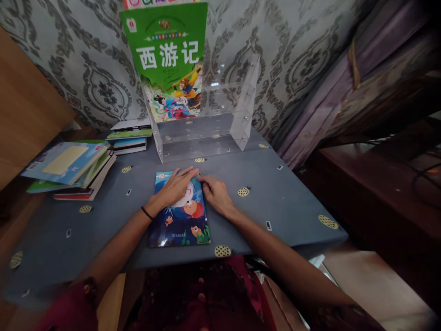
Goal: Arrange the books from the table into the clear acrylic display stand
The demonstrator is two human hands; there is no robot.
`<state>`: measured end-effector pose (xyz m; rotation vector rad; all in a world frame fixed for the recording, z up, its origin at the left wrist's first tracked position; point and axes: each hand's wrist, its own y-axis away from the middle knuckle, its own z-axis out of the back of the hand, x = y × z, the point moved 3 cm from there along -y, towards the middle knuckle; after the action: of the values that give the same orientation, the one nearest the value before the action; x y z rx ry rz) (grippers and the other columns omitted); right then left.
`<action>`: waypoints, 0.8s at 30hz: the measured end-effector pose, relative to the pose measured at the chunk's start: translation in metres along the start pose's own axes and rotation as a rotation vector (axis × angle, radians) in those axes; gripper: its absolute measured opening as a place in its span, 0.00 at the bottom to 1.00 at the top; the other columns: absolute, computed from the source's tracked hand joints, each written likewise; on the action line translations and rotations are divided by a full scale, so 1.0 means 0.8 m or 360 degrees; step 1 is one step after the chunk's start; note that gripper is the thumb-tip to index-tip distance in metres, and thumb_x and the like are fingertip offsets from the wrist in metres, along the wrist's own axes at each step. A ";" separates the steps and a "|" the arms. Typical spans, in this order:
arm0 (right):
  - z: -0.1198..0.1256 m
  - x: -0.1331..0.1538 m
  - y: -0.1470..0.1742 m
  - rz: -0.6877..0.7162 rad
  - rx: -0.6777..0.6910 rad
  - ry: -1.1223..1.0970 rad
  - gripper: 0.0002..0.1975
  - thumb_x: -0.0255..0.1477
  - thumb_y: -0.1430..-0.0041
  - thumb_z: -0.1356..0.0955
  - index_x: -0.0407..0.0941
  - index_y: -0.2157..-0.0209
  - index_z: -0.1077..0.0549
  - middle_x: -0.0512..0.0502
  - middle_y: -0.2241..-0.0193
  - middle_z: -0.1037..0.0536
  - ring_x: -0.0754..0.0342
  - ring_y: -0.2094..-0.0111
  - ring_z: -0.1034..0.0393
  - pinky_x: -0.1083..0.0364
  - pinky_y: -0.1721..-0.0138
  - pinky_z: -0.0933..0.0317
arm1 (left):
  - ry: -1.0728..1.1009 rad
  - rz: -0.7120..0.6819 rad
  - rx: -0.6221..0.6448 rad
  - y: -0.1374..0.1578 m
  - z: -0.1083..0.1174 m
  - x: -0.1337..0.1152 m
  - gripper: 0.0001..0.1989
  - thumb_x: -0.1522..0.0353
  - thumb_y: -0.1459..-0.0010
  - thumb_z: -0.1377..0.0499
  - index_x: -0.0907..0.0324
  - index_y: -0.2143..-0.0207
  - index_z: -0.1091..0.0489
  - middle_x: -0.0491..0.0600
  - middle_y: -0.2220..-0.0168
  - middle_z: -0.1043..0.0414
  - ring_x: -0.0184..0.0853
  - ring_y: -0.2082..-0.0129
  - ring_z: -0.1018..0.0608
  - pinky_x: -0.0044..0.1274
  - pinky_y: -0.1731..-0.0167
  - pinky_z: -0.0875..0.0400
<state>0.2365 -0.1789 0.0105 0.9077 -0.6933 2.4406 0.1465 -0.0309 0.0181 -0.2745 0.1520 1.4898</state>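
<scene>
A blue picture book (pixel 179 225) with cartoon fish on its cover lies flat and closed near the table's front edge. Across the upper part of the cover rests my left hand (pixel 176 186), its fingers stretched out toward the top right corner. My right hand (pixel 217 194) is at the book's upper right edge, with its fingers curled and the index fingertip at the corner. Behind the book stands a clear acrylic rack (pixel 206 145), which holds a green storybook (pixel 172 27) upright on its left side.
On the left of the table (pixel 255 174) lies an uneven stack of books (pixel 69 161). A smaller pile of books (pixel 131 138) sits beside the rack. Patterned wallpaper (pixel 106 87) rises behind, and a purple curtain (pixel 320 105) hangs at the right.
</scene>
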 end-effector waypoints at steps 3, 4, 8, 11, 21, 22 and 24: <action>0.005 -0.008 -0.002 -0.0102 -0.0123 -0.0221 0.18 0.21 0.40 0.41 0.46 0.53 0.28 0.44 0.56 0.17 0.48 0.55 0.23 0.47 0.51 0.31 | -0.0017 0.0011 0.0042 0.004 0.002 -0.005 0.37 0.80 0.42 0.56 0.55 0.30 0.52 0.50 0.30 0.43 0.33 0.29 0.47 0.40 0.31 0.53; 0.006 -0.010 -0.002 -0.0113 -0.0159 -0.0276 0.18 0.21 0.41 0.41 0.45 0.51 0.29 0.43 0.57 0.17 0.48 0.57 0.23 0.47 0.53 0.31 | -0.0019 0.0006 0.0047 0.005 0.002 -0.006 0.36 0.80 0.40 0.56 0.54 0.31 0.52 0.50 0.31 0.43 0.34 0.29 0.46 0.40 0.32 0.53; 0.005 -0.015 -0.003 -0.0097 -0.0183 -0.0362 0.24 0.21 0.43 0.41 0.44 0.44 0.35 0.40 0.52 0.18 0.48 0.58 0.23 0.44 0.53 0.31 | -0.0011 -0.0054 0.0012 0.013 0.000 -0.009 0.32 0.79 0.38 0.57 0.57 0.32 0.49 0.52 0.32 0.41 0.34 0.29 0.45 0.40 0.32 0.52; 0.001 -0.017 -0.003 -0.0072 -0.0114 -0.0375 0.27 0.20 0.44 0.41 0.44 0.41 0.38 0.39 0.48 0.20 0.47 0.54 0.23 0.42 0.50 0.31 | 0.0014 -0.0100 0.0009 0.018 0.000 -0.013 0.30 0.79 0.37 0.57 0.59 0.33 0.47 0.54 0.33 0.39 0.34 0.30 0.44 0.40 0.31 0.52; -0.001 -0.018 -0.003 0.0028 -0.0016 -0.0330 0.29 0.19 0.43 0.41 0.46 0.40 0.36 0.43 0.49 0.20 0.47 0.45 0.27 0.39 0.42 0.36 | 0.0093 -0.0199 0.0110 0.047 0.005 -0.046 0.32 0.80 0.39 0.56 0.55 0.33 0.46 0.51 0.36 0.34 0.35 0.31 0.39 0.43 0.31 0.50; -0.001 -0.017 -0.003 0.0027 -0.0014 -0.0320 0.28 0.20 0.43 0.41 0.46 0.40 0.36 0.43 0.49 0.20 0.47 0.45 0.27 0.40 0.42 0.35 | 0.0094 -0.0217 0.0116 0.052 0.005 -0.050 0.32 0.81 0.39 0.56 0.55 0.33 0.46 0.51 0.36 0.34 0.35 0.31 0.39 0.43 0.31 0.51; 0.000 -0.016 -0.002 0.0014 -0.0011 -0.0300 0.27 0.21 0.41 0.41 0.46 0.41 0.36 0.42 0.49 0.20 0.47 0.46 0.26 0.41 0.43 0.35 | 0.0103 -0.0250 0.0126 0.063 0.006 -0.059 0.32 0.81 0.39 0.57 0.55 0.34 0.46 0.50 0.36 0.34 0.34 0.31 0.39 0.42 0.30 0.52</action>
<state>0.2461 -0.1802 0.0021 1.1448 -0.7714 2.3794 0.0925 -0.0721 0.0306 -0.2653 0.2356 1.3164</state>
